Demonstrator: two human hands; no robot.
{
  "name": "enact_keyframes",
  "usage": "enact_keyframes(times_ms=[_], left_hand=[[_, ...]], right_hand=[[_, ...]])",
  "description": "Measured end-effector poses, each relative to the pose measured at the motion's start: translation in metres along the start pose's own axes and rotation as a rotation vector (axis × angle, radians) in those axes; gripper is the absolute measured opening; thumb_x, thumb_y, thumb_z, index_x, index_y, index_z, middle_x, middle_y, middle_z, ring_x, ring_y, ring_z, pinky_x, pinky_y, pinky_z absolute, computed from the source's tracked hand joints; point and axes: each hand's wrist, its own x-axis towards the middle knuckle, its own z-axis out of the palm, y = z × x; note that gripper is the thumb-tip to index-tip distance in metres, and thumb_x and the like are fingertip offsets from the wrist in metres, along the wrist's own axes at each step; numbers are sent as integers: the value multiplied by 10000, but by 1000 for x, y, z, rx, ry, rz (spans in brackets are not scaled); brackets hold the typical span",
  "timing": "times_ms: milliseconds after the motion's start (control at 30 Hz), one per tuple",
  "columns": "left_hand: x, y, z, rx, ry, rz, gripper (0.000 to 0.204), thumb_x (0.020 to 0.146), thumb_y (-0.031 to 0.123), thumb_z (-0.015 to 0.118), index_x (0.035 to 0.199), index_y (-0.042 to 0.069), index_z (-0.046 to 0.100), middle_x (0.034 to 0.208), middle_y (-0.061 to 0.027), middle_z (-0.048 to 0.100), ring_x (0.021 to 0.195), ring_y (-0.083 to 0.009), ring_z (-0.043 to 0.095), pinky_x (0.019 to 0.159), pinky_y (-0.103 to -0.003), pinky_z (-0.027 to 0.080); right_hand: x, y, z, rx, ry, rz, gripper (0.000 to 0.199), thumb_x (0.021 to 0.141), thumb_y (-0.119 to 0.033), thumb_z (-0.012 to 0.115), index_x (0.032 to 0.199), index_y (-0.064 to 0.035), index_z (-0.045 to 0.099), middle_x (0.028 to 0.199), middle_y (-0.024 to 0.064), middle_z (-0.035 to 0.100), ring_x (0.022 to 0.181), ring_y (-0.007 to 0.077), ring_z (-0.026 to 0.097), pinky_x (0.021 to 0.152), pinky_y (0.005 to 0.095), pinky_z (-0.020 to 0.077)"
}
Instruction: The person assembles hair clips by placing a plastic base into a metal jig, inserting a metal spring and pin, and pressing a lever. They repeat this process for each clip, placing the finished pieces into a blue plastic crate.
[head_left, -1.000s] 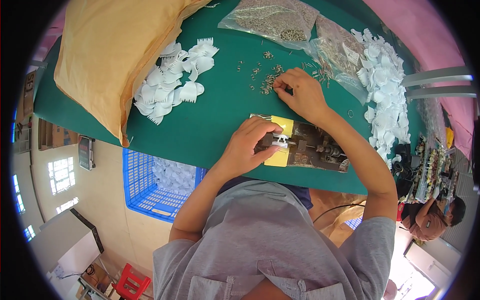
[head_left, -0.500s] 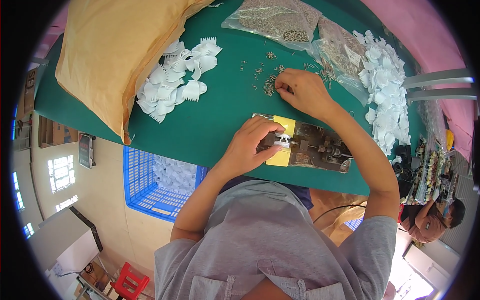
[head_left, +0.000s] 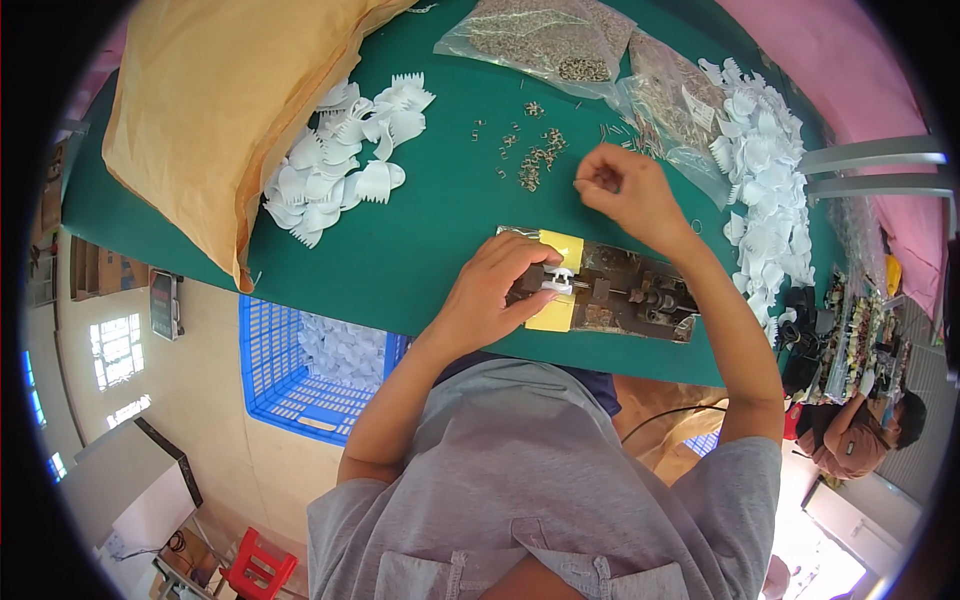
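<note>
My left hand (head_left: 488, 290) rests at the left end of a metal bench jig (head_left: 630, 290). Its thumb and fingers pinch a white plastic hair claw clip (head_left: 558, 280) against the jig, between two yellow patches (head_left: 562, 247). Above the jig's middle, my right hand (head_left: 632, 195) hovers with thumb and fingertips pressed together; anything between them is too small to make out. To its left lies a loose pile of small metal springs (head_left: 530, 172). Thin metal pins (head_left: 622, 132) are scattered just beyond that hand.
Toothed white clip halves lie in a left heap (head_left: 340, 160) and a right heap (head_left: 765, 170) on the green table (head_left: 440, 230). Clear bags of metal parts (head_left: 540, 40) sit at the back. A big brown paper sack (head_left: 220, 110) stands left. Below is a blue crate (head_left: 290, 400).
My right hand has lifted off the spring pile and moved right and slightly nearer, fingers still pinched. My left hand keeps its hold on the white clip at the jig.
</note>
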Motion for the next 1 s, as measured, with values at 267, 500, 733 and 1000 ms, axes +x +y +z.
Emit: enact_keyframes(times_ms=[267,500,733,1000], left_hand=[[0,0,-3,38,8,0,338,848,85,836,1147,43,686,1113,-106,704,1051,-293,658,900,-382,531],[2,1,-1,25,6,1,333,829,49,843,1124,45,689,1085,-91,712,1005,-272,660,851,-365,532],[1,1,1,-8,32,3,304,830,105,839,1081,65,672,1029,-87,673,956,-296,632,856,-398,506],[1,-1,-1,18,24,27,305,826,40,836,1091,48,686,1066,-74,707,985,-259,646,840,-356,518]], right_hand=[[-70,-45,5,509,-32,230,178,956,-94,757,1087,25,769,940,28,757,778,61,691,746,218,567],[-88,-62,32,61,125,-44,63,915,-118,779,976,-104,780,885,9,662,926,206,548,925,357,393],[-92,-63,44,-52,191,-39,62,902,-135,781,955,-105,773,844,-8,617,904,189,518,891,370,347],[-95,-62,50,-81,214,-36,53,901,-132,777,944,-105,762,846,-9,615,899,192,514,889,369,351]])
